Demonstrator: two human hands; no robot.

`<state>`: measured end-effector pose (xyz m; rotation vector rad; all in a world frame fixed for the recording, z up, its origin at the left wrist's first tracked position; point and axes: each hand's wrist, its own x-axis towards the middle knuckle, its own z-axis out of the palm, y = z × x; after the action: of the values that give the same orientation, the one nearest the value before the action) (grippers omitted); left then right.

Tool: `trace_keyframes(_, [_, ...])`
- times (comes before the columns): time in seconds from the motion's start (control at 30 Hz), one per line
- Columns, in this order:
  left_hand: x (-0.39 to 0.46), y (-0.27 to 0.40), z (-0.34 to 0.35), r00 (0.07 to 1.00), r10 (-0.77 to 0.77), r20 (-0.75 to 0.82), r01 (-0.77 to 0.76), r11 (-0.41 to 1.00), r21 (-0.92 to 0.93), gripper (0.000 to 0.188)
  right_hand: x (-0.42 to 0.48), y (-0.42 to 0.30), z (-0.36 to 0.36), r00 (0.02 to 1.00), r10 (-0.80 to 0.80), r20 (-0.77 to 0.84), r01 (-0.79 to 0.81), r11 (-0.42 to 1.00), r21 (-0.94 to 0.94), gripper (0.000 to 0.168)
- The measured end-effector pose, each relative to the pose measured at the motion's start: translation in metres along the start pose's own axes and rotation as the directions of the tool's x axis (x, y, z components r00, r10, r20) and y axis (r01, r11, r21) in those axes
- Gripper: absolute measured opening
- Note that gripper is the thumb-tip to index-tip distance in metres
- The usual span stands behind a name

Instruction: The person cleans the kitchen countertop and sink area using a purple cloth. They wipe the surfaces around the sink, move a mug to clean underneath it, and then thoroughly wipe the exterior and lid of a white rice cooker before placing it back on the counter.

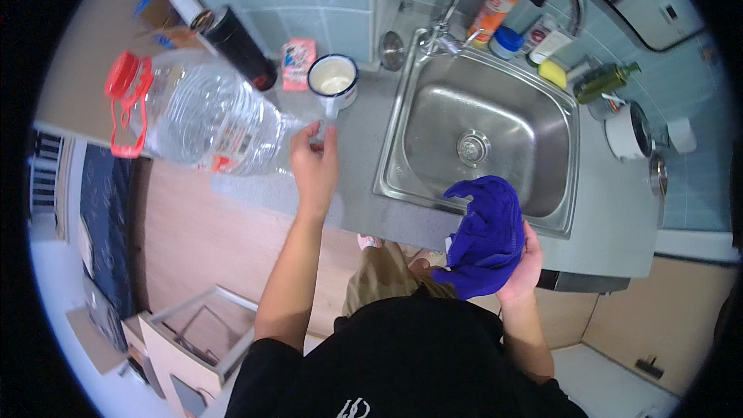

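Note:
My left hand is at the handle of a white enamel mug with a dark rim, its fingertips close to the handle's lower end; whether they grip it is hard to tell. The mug stands upright on the grey countertop. A crumpled blue-purple cloth lies in my right hand, over the front edge of the stainless steel sink. Most of the right fingers are hidden beneath the cloth. A large clear plastic water jug with a red cap and handle lies on its side left of my left hand.
Behind the mug are a pink packet and a black cylindrical bottle. A faucet, a yellow-and-orange bottle, a blue-lidded jar, a yellow sponge and a green bottle line the sink's back. A white pot stands right.

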<state>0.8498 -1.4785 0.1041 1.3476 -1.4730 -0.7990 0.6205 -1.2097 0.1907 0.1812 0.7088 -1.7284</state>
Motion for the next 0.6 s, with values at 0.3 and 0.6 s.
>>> trace_keyframes(0.3, [-0.189, 0.006, -0.091, 0.928, -0.350, 0.128, 0.373, 0.872, -0.318, 0.014, 0.031, 0.097, 0.089, 0.953, -0.245, 0.179, 0.279, 0.479, -0.832, 0.048])
trace_keyframes(0.6, [-0.223, -0.027, -0.146, 0.930, -0.366, -0.034, 0.349, 0.908, -0.230, 0.014, 0.111, 0.193, 0.067, 0.748, 0.338, 0.572, 0.577, -0.756, -0.308, 0.092])
